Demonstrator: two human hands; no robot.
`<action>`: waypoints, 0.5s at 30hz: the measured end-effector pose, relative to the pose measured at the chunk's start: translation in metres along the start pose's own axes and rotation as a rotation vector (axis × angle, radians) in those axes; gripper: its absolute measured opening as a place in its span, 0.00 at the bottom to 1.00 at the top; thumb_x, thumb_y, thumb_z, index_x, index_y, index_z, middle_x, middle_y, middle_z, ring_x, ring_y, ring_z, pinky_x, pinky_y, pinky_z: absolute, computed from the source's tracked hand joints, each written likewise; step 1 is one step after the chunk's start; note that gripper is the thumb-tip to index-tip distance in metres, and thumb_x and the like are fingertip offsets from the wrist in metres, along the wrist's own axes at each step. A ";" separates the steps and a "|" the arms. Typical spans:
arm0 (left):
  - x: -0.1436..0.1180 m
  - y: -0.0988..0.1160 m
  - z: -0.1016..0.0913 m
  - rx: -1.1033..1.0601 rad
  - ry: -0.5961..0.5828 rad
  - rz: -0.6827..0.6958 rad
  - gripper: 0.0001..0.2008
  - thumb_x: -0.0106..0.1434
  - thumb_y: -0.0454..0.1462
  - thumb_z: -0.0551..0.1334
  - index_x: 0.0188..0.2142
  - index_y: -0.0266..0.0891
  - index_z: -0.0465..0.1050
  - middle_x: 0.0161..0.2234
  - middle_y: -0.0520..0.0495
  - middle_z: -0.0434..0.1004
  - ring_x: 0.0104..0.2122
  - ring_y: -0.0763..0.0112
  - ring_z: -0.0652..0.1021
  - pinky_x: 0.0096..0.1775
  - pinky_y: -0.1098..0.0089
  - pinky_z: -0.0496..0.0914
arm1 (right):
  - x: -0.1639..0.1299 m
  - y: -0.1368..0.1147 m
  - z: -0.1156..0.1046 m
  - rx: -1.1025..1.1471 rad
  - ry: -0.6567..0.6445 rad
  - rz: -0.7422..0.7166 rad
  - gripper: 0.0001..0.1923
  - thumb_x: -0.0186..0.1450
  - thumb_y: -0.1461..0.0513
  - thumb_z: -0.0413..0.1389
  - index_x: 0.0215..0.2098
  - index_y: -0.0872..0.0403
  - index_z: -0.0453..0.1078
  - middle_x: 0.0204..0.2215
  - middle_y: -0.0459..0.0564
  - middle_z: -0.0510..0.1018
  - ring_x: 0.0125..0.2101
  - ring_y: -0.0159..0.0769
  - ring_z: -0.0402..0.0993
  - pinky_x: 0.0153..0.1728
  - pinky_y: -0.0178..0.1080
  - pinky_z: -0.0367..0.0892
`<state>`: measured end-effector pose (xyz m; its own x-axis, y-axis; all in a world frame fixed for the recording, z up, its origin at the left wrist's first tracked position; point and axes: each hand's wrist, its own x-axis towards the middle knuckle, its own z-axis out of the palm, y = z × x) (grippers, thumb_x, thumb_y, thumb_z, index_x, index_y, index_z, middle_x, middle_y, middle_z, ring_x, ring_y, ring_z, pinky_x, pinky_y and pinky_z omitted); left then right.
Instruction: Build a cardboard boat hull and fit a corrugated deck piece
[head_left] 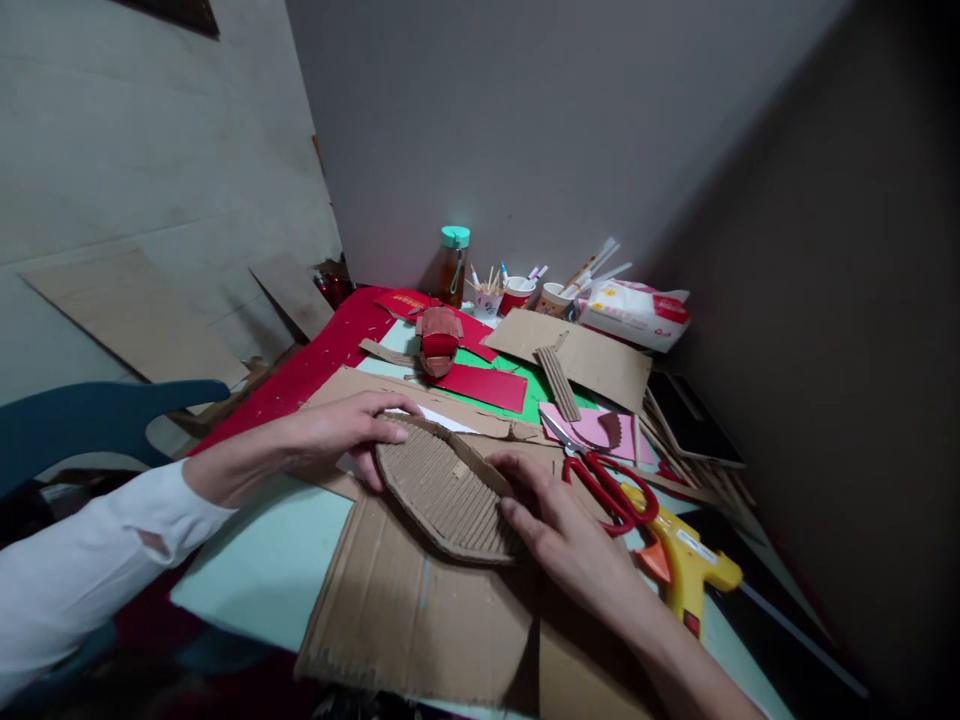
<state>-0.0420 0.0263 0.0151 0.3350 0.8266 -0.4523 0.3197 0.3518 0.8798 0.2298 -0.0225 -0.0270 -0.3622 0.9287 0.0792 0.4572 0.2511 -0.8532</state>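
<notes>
The left hand (337,432) lies flat, fingers spread, pressing the far-left end of the corrugated piece (444,492), its sleeve cut off by the frame edge; the piece, a leaf-shaped cardboard cutout, rests on a cardboard sheet (405,610), long axis running from far left to near right, ribs up; the right hand (571,535) grips its near-right end, fingers hiding that tip; right of the piece lie red scissors (611,487) and a yellow glue gun (686,568); writing on the far packet (634,310) is unreadable.
</notes>
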 end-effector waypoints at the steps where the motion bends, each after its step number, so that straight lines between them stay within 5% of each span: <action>1: 0.003 -0.001 -0.001 0.042 0.051 0.057 0.19 0.59 0.43 0.67 0.48 0.39 0.74 0.33 0.47 0.75 0.21 0.65 0.79 0.23 0.67 0.73 | -0.003 -0.004 0.002 -0.011 -0.016 0.013 0.24 0.65 0.60 0.52 0.60 0.48 0.67 0.55 0.52 0.76 0.55 0.49 0.72 0.56 0.55 0.66; 4: 0.015 -0.006 0.000 0.100 0.170 0.194 0.15 0.61 0.45 0.64 0.42 0.37 0.76 0.29 0.49 0.73 0.22 0.69 0.74 0.23 0.70 0.69 | -0.009 -0.016 0.007 -0.057 -0.055 0.023 0.28 0.67 0.55 0.53 0.64 0.49 0.61 0.59 0.55 0.73 0.59 0.51 0.67 0.59 0.58 0.63; 9: 0.037 -0.014 0.009 0.133 0.333 0.355 0.09 0.60 0.42 0.63 0.33 0.38 0.76 0.34 0.47 0.75 0.36 0.62 0.74 0.40 0.67 0.67 | -0.015 -0.024 0.012 -0.133 -0.116 -0.031 0.19 0.69 0.51 0.53 0.53 0.50 0.73 0.54 0.57 0.76 0.56 0.53 0.71 0.57 0.54 0.67; 15: 0.052 -0.016 0.014 0.158 0.349 0.408 0.07 0.59 0.40 0.61 0.32 0.39 0.76 0.33 0.47 0.75 0.38 0.60 0.72 0.43 0.66 0.63 | -0.013 -0.008 0.022 -0.229 -0.085 -0.106 0.20 0.65 0.49 0.59 0.48 0.51 0.78 0.51 0.59 0.79 0.53 0.56 0.74 0.53 0.51 0.73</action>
<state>-0.0171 0.0579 -0.0245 0.1547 0.9878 0.0190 0.3638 -0.0748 0.9285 0.2129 -0.0425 -0.0330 -0.4804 0.8701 0.1104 0.5812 0.4101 -0.7029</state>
